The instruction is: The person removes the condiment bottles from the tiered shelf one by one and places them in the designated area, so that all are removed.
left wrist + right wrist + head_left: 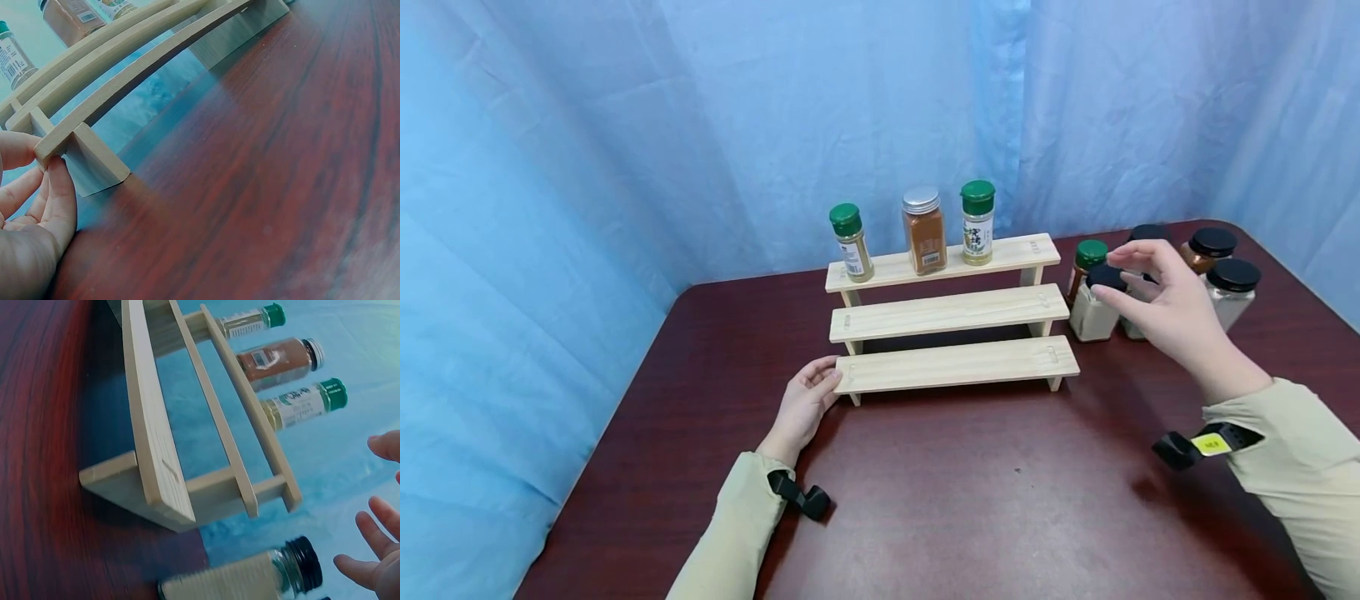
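My left hand (803, 410) pinches the left end of the lowest board of a three-step wooden spice rack (955, 367); in the left wrist view, fingers (57, 187) grip its corner. On the rack's top step stand a green-capped spice bottle (853, 243), a silver-lidded jar of brown powder (924, 232) and a second green-capped bottle (977, 223). To the right of the rack, my right hand (1176, 308) hovers with thumb and fingers spread apart, nearest a black-lidded jar of pale powder (1093, 310). In the right wrist view that jar (225, 578) sits apart from the fingertips (350, 565).
Several more jars crowd the right side: a green-capped bottle (1087, 255), a black-lidded jar of brown spice (1208, 248) and a black-lidded pale jar (1232, 292). The dark red table (970, 492) runs back to a blue curtain (760, 133).
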Tool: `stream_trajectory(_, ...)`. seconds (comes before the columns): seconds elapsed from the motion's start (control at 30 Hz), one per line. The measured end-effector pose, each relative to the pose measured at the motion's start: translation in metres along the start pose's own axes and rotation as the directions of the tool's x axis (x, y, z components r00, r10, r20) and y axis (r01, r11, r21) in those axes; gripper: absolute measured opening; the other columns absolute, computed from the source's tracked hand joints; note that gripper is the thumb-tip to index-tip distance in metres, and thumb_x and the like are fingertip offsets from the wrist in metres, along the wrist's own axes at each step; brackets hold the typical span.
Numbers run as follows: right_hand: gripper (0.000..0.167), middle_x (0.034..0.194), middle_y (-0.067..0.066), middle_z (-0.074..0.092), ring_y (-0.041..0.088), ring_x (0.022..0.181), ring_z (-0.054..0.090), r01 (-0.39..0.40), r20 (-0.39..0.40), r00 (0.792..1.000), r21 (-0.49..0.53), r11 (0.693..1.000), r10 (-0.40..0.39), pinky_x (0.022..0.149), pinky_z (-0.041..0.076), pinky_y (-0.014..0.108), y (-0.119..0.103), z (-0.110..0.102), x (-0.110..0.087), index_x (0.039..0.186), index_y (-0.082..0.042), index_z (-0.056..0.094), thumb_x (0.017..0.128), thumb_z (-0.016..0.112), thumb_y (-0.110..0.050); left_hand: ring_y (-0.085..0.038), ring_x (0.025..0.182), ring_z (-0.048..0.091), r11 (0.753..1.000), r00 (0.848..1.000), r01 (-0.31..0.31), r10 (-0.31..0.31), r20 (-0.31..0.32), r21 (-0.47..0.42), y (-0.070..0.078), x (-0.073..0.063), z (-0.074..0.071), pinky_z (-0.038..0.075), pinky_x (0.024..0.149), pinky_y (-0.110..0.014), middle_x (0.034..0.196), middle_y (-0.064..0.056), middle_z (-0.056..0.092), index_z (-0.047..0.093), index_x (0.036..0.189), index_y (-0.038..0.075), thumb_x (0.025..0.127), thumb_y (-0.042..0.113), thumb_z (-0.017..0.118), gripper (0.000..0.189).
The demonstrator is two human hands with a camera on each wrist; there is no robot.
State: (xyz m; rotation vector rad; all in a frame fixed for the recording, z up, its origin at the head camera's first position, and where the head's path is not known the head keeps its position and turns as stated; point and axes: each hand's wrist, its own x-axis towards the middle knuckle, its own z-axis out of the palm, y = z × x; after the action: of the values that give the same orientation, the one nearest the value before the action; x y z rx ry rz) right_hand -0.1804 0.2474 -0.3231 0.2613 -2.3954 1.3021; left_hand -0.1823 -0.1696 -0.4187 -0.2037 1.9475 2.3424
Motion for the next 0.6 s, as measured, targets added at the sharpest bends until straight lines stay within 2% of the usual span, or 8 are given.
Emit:
stream_trajectory(0.1, 0.041, 0.109, -0.018, 0.047, -0.011, 0.105, 0.045, -0.004, 0.017, 1.000, -0.016, 1.000, 0.004, 0.098, 0.041, 0.014, -0.003, 0.008, 0.003, 0.123, -0.009, 0.047, 0.087, 0.068, -0.013, -0.004, 0.079, 0.058, 1.000, 1.000, -0.001, 0.001, -0.001, 0.001, 0.000, 0.000, 0.000, 0.050, 0.070, -0.017, 0.092, 0.001, 0.054, 0.044, 0.131, -0.008, 0.094, -0.004, 0.048, 0.037)
stream_trajectory(0.3, 0.045, 0.114, -0.007, 0.049, -0.009, 0.107, 0.043, -0.008, 0.053, 0.999, -0.007, 1.000, 0.008, 0.103, 0.041, 0.040, -0.007, 0.023, 0.011, 0.124, -0.005, 0.046, 0.088, 0.068, -0.018, -0.004, 0.079, 0.058, 1.000, 1.000, -0.001, 0.001, -0.002, 0.005, -0.002, 0.000, -0.001, 0.050, 0.071, -0.017, 0.093, -0.002, 0.055, 0.044, 0.130, -0.009, 0.094, -0.004, 0.050, 0.038)
stream_trajectory(0.37, 0.045, 0.116, -0.001, 0.049, -0.003, 0.110, 0.045, -0.010, 0.066, 0.998, 0.002, 1.000, 0.010, 0.103, 0.040, 0.046, -0.010, 0.027, 0.014, 0.124, -0.005, 0.045, 0.088, 0.068, -0.019, -0.005, 0.078, 0.058, 1.000, 1.000, 0.000, 0.000, -0.005, -0.004, -0.002, 0.000, -0.002, 0.050, 0.070, -0.017, 0.094, -0.003, 0.055, 0.044, 0.130, -0.008, 0.093, -0.003, 0.052, 0.038)
stream_trajectory(0.47, 0.046, 0.121, 0.009, 0.049, 0.014, 0.117, 0.047, -0.013, 0.088, 0.996, 0.023, 1.000, 0.011, 0.103, 0.038, 0.051, -0.015, 0.035, 0.020, 0.125, -0.003, 0.044, 0.088, 0.067, -0.018, -0.004, 0.078, 0.058, 1.000, 1.000, -0.003, 0.003, -0.006, 0.000, -0.002, 0.000, -0.002, 0.050, 0.070, -0.017, 0.093, -0.003, 0.055, 0.044, 0.129, -0.009, 0.093, -0.003, 0.052, 0.037)
stream_trajectory(0.53, 0.047, 0.124, 0.014, 0.049, 0.025, 0.120, 0.046, -0.016, 0.104, 0.995, 0.032, 0.999, 0.013, 0.104, 0.037, 0.052, -0.017, 0.039, 0.025, 0.126, -0.002, 0.043, 0.088, 0.067, -0.017, -0.005, 0.078, 0.058, 1.000, 1.000, -0.003, 0.003, -0.007, -0.001, -0.002, 0.000, -0.001, 0.050, 0.070, -0.017, 0.092, -0.001, 0.055, 0.044, 0.129, -0.009, 0.093, -0.003, 0.052, 0.037)
stream_trajectory(0.6, 0.049, 0.127, 0.016, 0.048, 0.031, 0.122, 0.045, -0.025, 0.121, 0.992, 0.041, 0.999, 0.020, 0.104, 0.037, 0.052, -0.019, 0.043, 0.030, 0.128, -0.002, 0.042, 0.088, 0.067, -0.017, -0.005, 0.079, 0.058, 1.000, 1.000, -0.003, 0.003, -0.004, 0.006, -0.002, 0.001, -0.001, 0.050, 0.070, -0.017, 0.092, 0.000, 0.054, 0.044, 0.130, -0.009, 0.094, -0.003, 0.051, 0.037)
